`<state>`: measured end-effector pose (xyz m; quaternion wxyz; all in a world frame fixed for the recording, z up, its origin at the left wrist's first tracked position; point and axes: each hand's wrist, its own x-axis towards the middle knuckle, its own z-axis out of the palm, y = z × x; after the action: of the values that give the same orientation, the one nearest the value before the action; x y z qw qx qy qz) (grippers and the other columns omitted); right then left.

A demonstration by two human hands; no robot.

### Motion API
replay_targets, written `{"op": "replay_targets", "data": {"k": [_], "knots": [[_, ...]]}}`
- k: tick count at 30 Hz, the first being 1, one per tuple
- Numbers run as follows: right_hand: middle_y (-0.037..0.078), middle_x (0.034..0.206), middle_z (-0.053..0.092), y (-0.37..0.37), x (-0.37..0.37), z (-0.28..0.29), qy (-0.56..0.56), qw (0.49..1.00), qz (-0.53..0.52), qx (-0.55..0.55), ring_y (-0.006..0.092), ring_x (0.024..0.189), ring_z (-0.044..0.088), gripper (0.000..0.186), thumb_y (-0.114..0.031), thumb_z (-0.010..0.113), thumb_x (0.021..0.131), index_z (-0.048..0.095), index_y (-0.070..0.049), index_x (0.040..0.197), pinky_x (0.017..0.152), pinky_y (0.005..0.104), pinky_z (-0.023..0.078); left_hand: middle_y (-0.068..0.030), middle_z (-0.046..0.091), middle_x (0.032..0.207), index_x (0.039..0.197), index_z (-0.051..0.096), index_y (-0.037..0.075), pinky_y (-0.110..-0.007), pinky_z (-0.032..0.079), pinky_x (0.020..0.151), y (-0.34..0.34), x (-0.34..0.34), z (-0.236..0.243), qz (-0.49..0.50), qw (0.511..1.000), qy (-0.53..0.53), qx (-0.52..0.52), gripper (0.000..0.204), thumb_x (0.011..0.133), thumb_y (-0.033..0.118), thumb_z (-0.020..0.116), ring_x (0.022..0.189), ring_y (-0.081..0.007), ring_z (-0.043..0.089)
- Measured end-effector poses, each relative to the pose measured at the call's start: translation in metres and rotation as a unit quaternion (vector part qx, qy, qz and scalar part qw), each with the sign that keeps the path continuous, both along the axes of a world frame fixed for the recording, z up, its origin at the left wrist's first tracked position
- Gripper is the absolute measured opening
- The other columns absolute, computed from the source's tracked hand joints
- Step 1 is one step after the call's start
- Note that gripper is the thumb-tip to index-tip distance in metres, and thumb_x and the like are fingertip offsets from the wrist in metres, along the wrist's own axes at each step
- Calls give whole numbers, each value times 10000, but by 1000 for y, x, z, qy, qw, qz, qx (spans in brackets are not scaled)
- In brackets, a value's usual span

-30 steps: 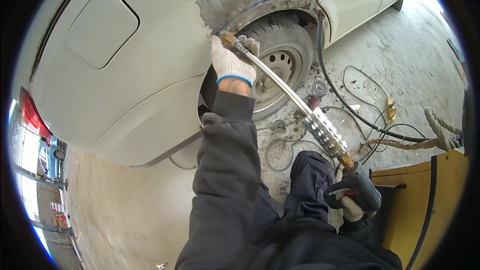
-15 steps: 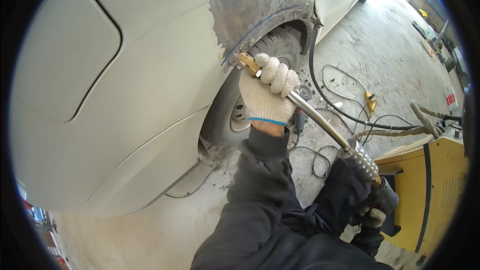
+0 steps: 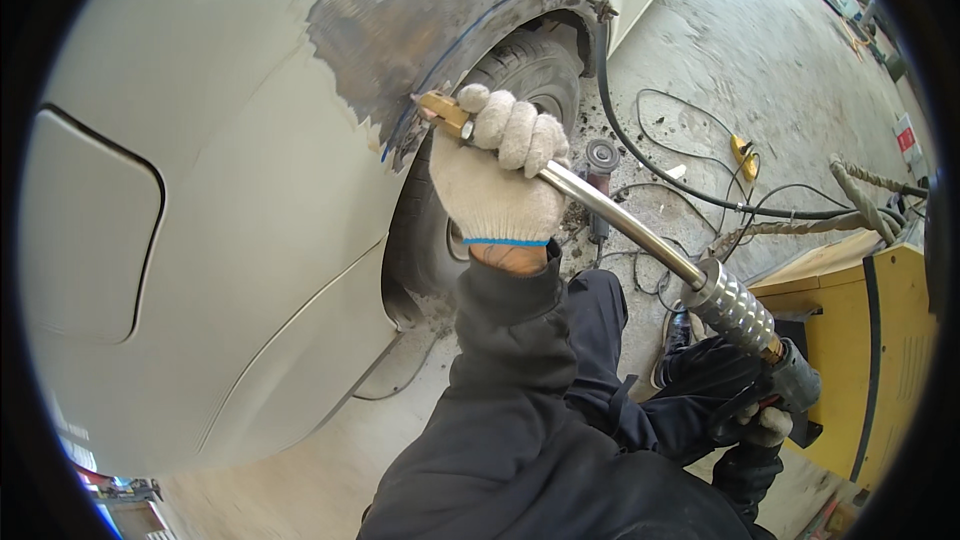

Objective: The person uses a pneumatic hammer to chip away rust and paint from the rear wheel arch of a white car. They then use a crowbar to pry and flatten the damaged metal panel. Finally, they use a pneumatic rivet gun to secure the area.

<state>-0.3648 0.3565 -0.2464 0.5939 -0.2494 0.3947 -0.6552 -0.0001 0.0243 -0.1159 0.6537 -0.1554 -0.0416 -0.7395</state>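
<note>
My left hand (image 3: 500, 165), in a white knit glove with a blue cuff edge, is wrapped round the front of a slide hammer dent puller (image 3: 620, 218). Its brass tip (image 3: 442, 112) meets the wheel arch edge, beside a patch of bare metal (image 3: 385, 25) on the pale car body (image 3: 230, 190); whether it touches cannot be told exactly. The knurled sliding weight (image 3: 732, 305) sits far down the shaft, close to the black pistol handle (image 3: 795, 380). Around that handle my gloved right hand (image 3: 768, 427) is closed, its fingers partly hidden.
Behind my left hand is the car's wheel (image 3: 530, 70). An angle grinder (image 3: 600, 165) and a yellow tool (image 3: 744, 156) lie among cables on the concrete floor. A thick black cable (image 3: 625, 125) is clamped to the car's sill. At right stands a yellow machine (image 3: 850, 340).
The view has shifted, so the car panel sits differently in it. Both hands keep their grip on the dent puller, and its tip is still at the arch edge.
</note>
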Motion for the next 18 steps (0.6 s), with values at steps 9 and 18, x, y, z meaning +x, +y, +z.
{"op": "replay_targets", "data": {"k": [9, 18], "knots": [[142, 835, 682, 3, 15, -4, -3, 1000, -15, -19, 238, 630, 625, 523, -127, 731, 705, 619, 58, 1181, 548, 326, 508, -3, 441, 670, 955, 645, 49, -315, 337, 496, 3, 7, -3, -25, 999, 5, -19, 376, 1062, 335, 425, 507, -143, 353], [137, 753, 667, -2, 26, 2, 32, 999, 1, -11, 243, 601, 619, 486, -167, 750, 712, 612, 54, 1122, 558, 338, 512, -5, 481, 716, 996, 642, 45, -314, 373, 535, -9, 19, -25, -38, 997, -4, -71, 409, 1072, 377, 415, 557, -145, 403]]}}
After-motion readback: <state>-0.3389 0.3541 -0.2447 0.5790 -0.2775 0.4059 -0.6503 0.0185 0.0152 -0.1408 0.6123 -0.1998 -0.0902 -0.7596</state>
